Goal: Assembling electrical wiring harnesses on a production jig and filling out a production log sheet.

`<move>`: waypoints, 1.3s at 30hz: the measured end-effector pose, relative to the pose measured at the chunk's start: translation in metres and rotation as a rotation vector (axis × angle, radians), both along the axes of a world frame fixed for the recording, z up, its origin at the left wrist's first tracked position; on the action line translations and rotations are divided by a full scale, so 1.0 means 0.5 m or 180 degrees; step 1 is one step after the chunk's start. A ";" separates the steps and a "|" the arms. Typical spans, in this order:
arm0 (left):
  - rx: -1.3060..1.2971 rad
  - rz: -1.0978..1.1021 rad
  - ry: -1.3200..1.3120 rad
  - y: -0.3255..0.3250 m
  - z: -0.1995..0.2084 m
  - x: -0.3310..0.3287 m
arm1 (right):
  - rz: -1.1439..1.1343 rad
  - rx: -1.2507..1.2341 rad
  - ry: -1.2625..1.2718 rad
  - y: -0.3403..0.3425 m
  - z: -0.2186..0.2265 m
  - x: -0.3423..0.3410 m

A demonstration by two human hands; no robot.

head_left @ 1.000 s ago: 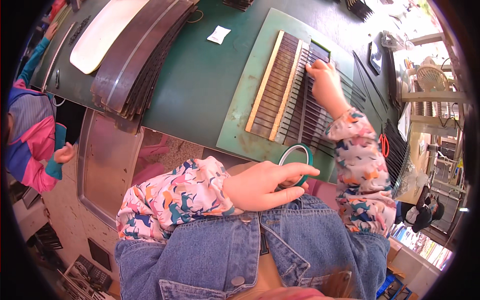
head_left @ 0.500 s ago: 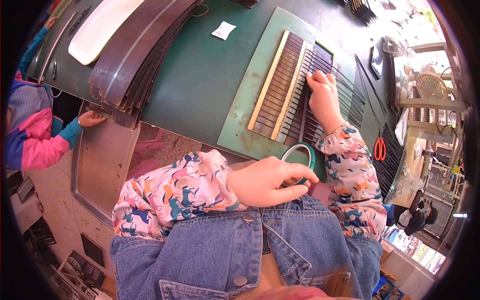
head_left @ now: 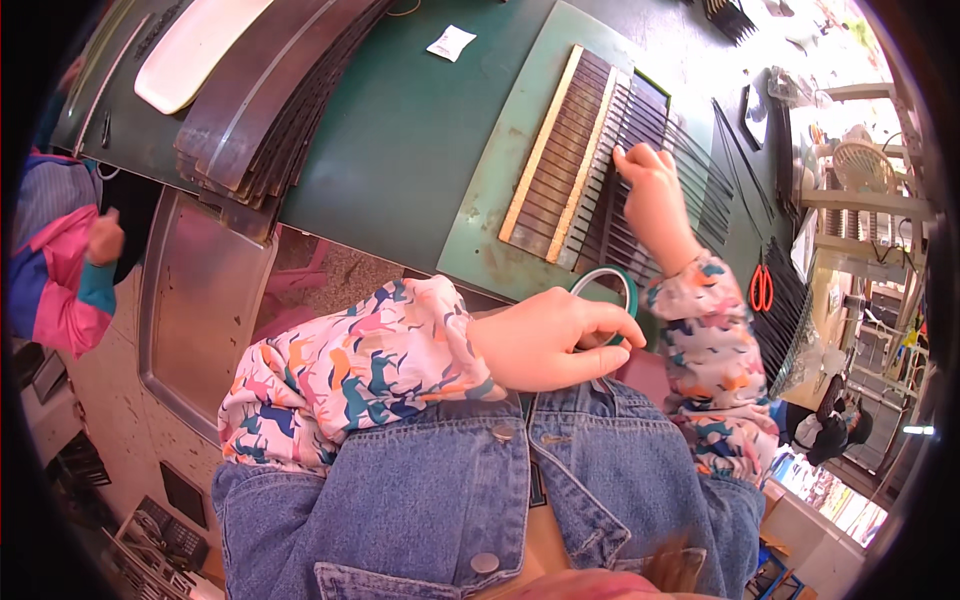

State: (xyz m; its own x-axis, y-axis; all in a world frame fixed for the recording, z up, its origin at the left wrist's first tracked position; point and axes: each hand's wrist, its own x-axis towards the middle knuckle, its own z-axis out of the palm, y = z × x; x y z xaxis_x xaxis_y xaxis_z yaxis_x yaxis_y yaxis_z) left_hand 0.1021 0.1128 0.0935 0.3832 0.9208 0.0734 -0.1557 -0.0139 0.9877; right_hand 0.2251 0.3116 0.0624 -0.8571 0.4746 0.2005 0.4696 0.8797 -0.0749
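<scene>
My left hand (head_left: 550, 340) is closed around the edge of a roll of green tape (head_left: 633, 298), just in front of my jacket. Beyond it lies a green board (head_left: 462, 230) bearing a flat slotted plate (head_left: 547, 165) with two pale yellow strips along it. Thin black rods (head_left: 700, 172) lie side by side across the plate's right part and stick out to the right. Over these rods is my right hand (head_left: 655, 200), fingers bent and pinched together at the strip's right side. Whatever sits between its fingertips is too small to make out.
A stack of curved dark sheets (head_left: 245, 120) and a white tray (head_left: 185, 60) stand at the left. Red-handled scissors (head_left: 762, 288) lie right, beside a bundle of black rods (head_left: 785, 325). A small white packet (head_left: 451, 43) lies farther back. A co-worker's hand (head_left: 105, 238) is at far left.
The co-worker's hand has drawn back left from the stack of sheets. My left hand and the tape have shifted slightly; my right hand stays pinched over the rods.
</scene>
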 end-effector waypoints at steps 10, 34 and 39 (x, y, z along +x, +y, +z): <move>-0.0153 -0.0084 -0.0023 0.002 0.009 -0.001 | 0.0057 0.0028 0.0098 -0.046 -0.001 0.015; -0.0908 -0.0151 -0.0702 -0.009 0.001 0.003 | 0.0121 -0.0017 0.0031 -0.108 0.004 0.046; -0.0684 -0.0034 -0.0110 -0.005 0.012 -0.001 | 0.0186 -0.0190 0.0026 -0.111 0.022 0.049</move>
